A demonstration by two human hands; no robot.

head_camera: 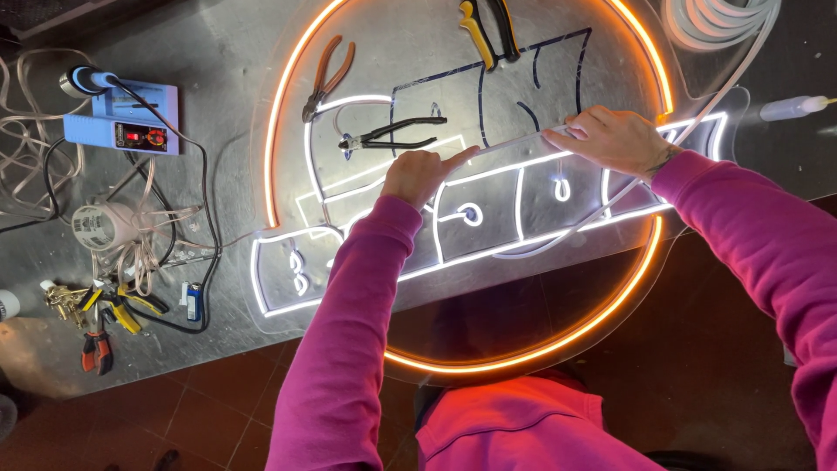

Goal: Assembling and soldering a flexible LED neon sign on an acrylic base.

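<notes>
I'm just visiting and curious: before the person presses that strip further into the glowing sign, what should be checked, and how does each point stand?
1. Left hand has the unlit strip in its grip: ok.
2. Right hand holds the strip's other part: ok.
3. Strip lies along its groove in the clear panel: cannot tell.
4. Black cutters lie apart from the hands: ok.
5. Orange ring is lit: ok.
6. Spare strip coil feeds freely: cannot tell.
</notes>
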